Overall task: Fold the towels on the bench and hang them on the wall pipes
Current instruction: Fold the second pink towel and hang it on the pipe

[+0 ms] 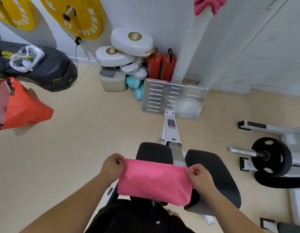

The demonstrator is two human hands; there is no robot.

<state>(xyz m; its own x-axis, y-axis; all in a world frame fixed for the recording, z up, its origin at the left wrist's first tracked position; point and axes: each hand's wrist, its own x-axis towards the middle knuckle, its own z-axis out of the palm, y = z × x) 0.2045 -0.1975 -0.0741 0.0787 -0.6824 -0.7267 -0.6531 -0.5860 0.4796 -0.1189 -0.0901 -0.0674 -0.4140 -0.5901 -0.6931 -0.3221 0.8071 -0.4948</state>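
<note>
Now both forearms reach forward from the bottom of the view, and each hand pinches a top corner of a folded pink towel (155,181). The left hand (112,167) has its thumb and forefinger closed on the left corner; the right hand (200,178) grips the right corner the same way, fingers curled over the cloth edge. Stretched flat between the hands, the towel hangs in the air over the dark padded seat (218,179) of a white-framed gym machine (171,130), whose perforated metal footplate (174,99) stands tilted near the wall. A second pink towel (208,5) is draped over the top of a white wrapped pipe (191,46) that runs up the wall in the corner.

Beside the pipe's foot stand two red fire extinguishers (161,64), then a heap of white boxing pads (127,51) and teal dumbbells (136,88). Yellow weight plates (82,15) hang on the wall at upper left. A black weight plate (271,156) sits on a barbell end at right. An orange bag (25,109) hangs at the left edge, below a black pad. Beige floor (78,148) covers the room.
</note>
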